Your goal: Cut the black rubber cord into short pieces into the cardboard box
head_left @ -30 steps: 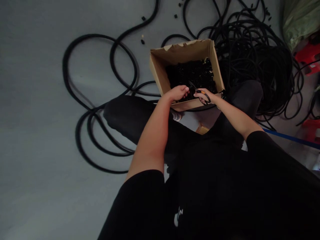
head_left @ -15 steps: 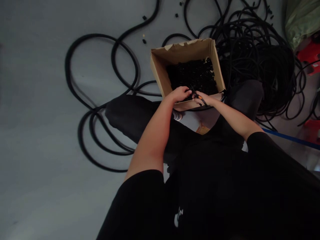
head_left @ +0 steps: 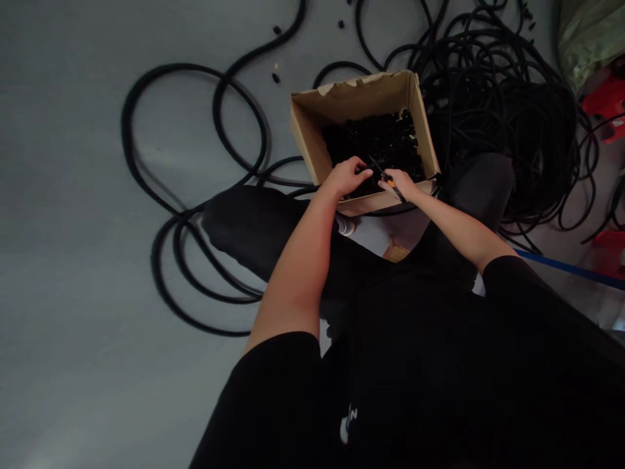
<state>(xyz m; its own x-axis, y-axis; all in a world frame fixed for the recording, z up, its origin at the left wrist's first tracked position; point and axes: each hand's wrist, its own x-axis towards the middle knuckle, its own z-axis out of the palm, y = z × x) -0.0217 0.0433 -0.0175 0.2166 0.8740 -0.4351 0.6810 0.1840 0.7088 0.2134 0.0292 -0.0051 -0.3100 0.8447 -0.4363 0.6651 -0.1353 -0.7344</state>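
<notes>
An open cardboard box (head_left: pixel 312 137) stands on the grey floor between my knees, holding several short black cut pieces (head_left: pixel 375 140). My right hand (head_left: pixel 403 184) is closed round black scissors with an orange mark (head_left: pixel 385 174), at the box's near edge. My left hand (head_left: pixel 346 176) hovers just left of the blades, fingers curled on a dark piece of hose that is hard to make out. The two hands almost touch over the box.
Long black hose loops (head_left: pixel 195 195) sprawl over the floor on the left. A dense tangle of black hose (head_left: pixel 502 98) lies right of the box. Red stools (head_left: pixel 603 104) and a greenish bag (head_left: pixel 588 32) sit at far right. A blue strip (head_left: pixel 571 268) runs by my right arm.
The two hands have drawn together over the box's near edge. The scissors' handles have closed and the blades now point toward the left hand's fingers.
</notes>
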